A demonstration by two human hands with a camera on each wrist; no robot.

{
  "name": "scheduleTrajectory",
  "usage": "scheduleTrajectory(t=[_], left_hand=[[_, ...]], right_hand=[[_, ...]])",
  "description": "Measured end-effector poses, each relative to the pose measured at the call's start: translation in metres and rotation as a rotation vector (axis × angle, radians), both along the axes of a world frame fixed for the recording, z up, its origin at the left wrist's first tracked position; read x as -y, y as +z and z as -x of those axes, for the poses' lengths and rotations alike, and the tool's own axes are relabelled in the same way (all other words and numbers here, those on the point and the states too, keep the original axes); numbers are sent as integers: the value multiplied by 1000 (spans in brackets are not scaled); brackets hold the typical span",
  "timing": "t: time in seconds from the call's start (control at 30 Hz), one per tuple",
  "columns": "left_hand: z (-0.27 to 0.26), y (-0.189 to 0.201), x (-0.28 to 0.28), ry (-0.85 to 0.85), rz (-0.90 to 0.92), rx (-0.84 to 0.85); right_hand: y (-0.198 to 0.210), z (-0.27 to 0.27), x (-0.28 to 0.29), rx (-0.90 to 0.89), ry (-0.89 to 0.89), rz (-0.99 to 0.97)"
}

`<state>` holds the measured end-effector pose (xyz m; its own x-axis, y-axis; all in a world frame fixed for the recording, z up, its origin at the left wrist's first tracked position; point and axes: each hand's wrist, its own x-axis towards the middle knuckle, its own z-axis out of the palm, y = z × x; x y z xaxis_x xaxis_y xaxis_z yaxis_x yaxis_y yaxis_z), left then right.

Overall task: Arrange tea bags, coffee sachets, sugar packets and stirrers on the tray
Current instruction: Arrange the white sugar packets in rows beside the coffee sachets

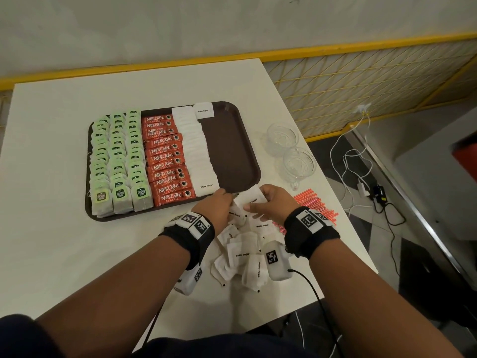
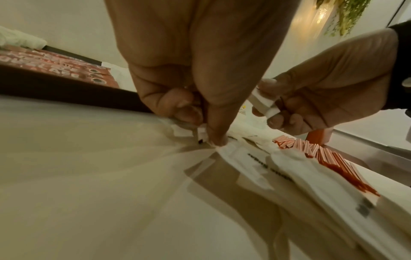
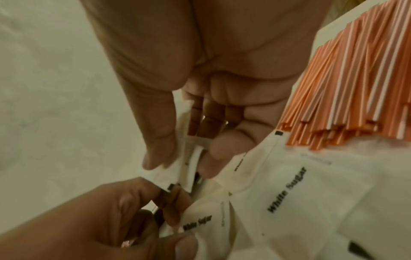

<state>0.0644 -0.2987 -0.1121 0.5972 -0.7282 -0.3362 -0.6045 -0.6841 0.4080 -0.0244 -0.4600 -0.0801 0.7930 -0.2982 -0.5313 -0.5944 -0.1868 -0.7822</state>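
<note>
While both hands pinch sugar packets [image 1: 251,198] | left fingertips [image 2: 219,140] hidden | tray [image 1: 232,140] half-covered

brown tray [image 1: 232,151], orange stirrers [image 1: 313,202]

Open lane on the tray's right side, clutter at your hands

You had a bare strip of brown tray [image 1: 232,151] open to the right of the sugar column [image 1: 198,151], reachable over its near rim; tea bags [image 1: 117,161] and coffee sachets [image 1: 167,161] filled the rest edge to edge. Loose sugar packets [image 1: 245,254] crowded the counter [image 1: 64,241] under both wrists, the orange stirrers [image 1: 317,205] lay just right of them, and two glass cups [image 1: 291,151] stood beside the tray's right edge. The counter left of your arms was free.
</note>
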Motion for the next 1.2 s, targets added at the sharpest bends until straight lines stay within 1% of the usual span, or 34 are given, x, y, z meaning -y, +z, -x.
scheduleTrajectory(t=[0.17, 0.23, 0.3, 0.43, 0.57, 0.63, 0.67, 0.73, 0.8, 0.9, 1.03, 1.07, 1.1, 1.13, 1.2], left_hand=[[-3, 1, 2, -29, -17, 17], [-4, 2, -1, 46, 24, -55], [-6, 5, -5, 178, 114, -185], [-22, 16, -13, 464, 364, -537], [-33, 33, -9, 716, 606, -828], [-38, 41, -7, 809, 725, -970], [-41, 43, -7, 827, 754, -997], [-48, 43, -10, 802, 749, -946], [-57, 41, -13, 782, 748, -838], [-73, 40, -19, 807, 746, -661], [-98, 43, -28, 819, 753, -614], [-104, 43, -30, 816, 745, -604], [-110, 44, -32, 813, 738, -594], [-117, 44, -33, 819, 747, -592], [-129, 43, -34, 858, 806, -610]], right_hand=[[2, -2, 11, 20, -37, -45], [2, -4, 16, 29, -54, -85], [3, -7, 19, 30, -55, -114], [12, -19, 19, 39, -48, -191], [17, -41, 10, 72, 33, -243], [18, -56, 4, 89, 71, -229], [19, -64, 2, 95, 88, -208], [20, -82, -3, 103, 129, -147], [23, -99, -7, 110, 174, -97], [29, -122, -13, 107, 230, -45], [32, -154, -5, 172, 342, 266], [31, -162, -2, 181, 366, 318], [28, -169, 0, 178, 376, 333], [26, -176, 0, 173, 368, 308], [18, -191, 3, 182, 286, 205]])
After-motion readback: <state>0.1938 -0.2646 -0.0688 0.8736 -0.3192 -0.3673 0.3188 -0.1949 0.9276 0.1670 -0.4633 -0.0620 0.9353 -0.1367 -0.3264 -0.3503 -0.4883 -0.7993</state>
